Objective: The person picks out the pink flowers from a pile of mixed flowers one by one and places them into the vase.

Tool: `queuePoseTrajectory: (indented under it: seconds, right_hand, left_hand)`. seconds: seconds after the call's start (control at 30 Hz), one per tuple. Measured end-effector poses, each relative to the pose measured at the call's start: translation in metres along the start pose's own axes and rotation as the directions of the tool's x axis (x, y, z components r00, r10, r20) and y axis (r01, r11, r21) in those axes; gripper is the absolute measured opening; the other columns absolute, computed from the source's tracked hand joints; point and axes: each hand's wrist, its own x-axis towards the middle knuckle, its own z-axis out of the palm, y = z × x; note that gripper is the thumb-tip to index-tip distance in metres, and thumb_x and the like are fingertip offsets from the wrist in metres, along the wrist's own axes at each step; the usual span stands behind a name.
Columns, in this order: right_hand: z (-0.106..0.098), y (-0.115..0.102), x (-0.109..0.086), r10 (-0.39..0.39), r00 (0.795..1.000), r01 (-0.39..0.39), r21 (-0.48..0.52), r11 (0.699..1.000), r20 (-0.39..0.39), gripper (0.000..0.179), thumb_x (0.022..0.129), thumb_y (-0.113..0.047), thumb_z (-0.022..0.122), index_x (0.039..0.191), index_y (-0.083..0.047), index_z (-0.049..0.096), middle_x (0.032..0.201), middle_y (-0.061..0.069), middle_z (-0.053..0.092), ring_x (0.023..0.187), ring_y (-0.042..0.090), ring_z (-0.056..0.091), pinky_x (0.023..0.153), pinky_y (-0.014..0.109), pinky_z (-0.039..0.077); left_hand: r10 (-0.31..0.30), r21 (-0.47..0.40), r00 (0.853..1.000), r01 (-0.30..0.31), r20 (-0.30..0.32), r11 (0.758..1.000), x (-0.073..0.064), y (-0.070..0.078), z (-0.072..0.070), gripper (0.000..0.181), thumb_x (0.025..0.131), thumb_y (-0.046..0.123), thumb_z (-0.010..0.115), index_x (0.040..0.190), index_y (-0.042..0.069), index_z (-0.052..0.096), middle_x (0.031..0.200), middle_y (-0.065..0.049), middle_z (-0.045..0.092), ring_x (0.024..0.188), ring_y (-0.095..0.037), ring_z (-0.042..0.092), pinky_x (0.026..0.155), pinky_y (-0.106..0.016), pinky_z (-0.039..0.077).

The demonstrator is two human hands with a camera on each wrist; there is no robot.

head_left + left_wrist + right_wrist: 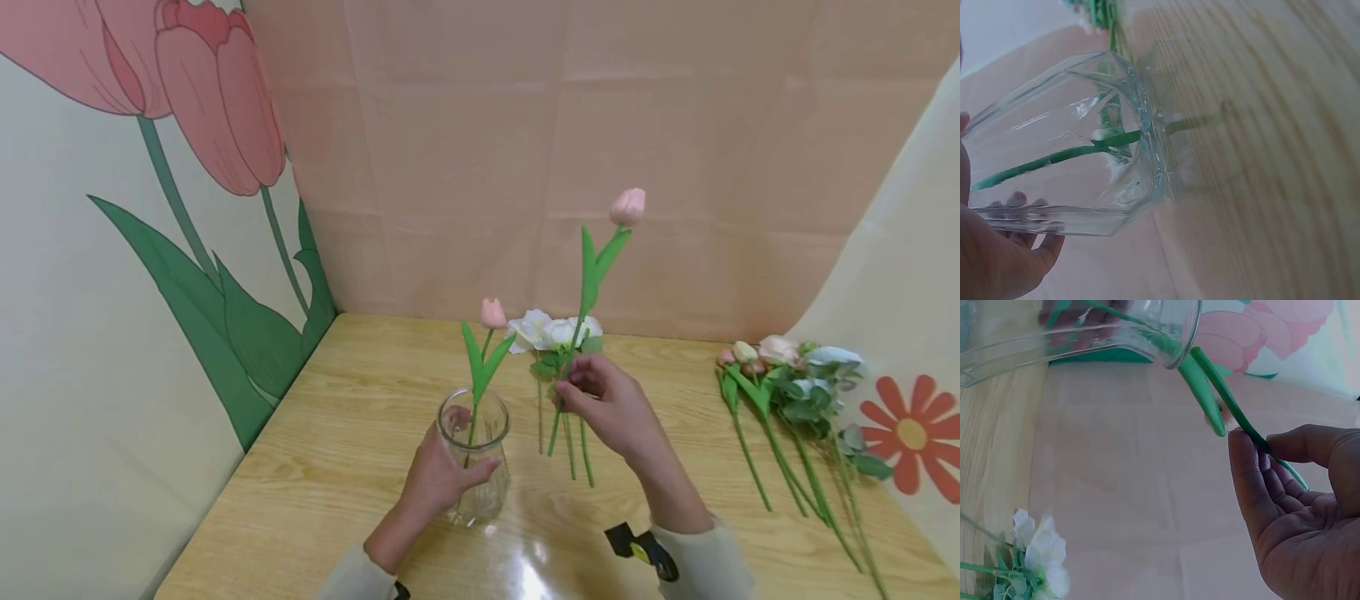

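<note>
A clear glass vase point(487, 492) stands on the wooden table, and my left hand point(442, 471) grips its side with the thumb across the front. Inside the vase is one pink tulip point(492, 314); its green stem point(1054, 157) slants down to the glass base in the left wrist view. My right hand point(611, 404) pinches the stem of a second pink tulip point(628, 207) between thumb and fingertips, its bloom raised and leaning right. In the right wrist view the lower end of this held stem point(1222, 387) is close beside the vase rim point(1192, 331).
White flowers point(558, 332) with green stems lie on the table point(360, 400) behind the right hand. Farther right lies a bunch of mixed flowers point(795, 375), stems toward the front. A pink backdrop point(465, 167) rises at the table's back edge; a tulip-printed panel point(67, 333) borders the left.
</note>
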Motion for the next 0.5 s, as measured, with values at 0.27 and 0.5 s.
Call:
queuePoseTrajectory:
  seconds: [0.27,0.5]
  right_hand:
    - [0.004,-0.009,0.003,-0.016,1.000,0.016,0.000,1.000,-0.002,0.024,0.098,-0.010,0.067,0.114,0.003,0.056,0.100,0.019,0.067,0.086,0.021,0.068,0.073,0.027,0.061]
    - [0.010,-0.016,0.005,-0.032,0.999,0.032,0.046,0.998,0.003,0.021,0.097,-0.006,0.067,0.113,0.003,0.056,0.101,0.022,0.066,0.086,0.022,0.069,0.074,0.028,0.061]
  left_hand:
    - [0.000,0.003,1.000,0.000,0.005,1.000,0.000,0.000,0.000,0.075,0.075,0.050,0.085,0.133,0.019,0.048,0.131,-0.005,0.059,0.125,-0.032,0.057,0.103,-0.057,0.047]
    - [0.016,-0.005,1.000,-0.016,0.004,1.000,0.000,0.000,0.000,0.076,0.075,0.050,0.085,0.134,0.019,0.048,0.132,-0.005,0.059,0.125,-0.031,0.057,0.103,-0.057,0.047]
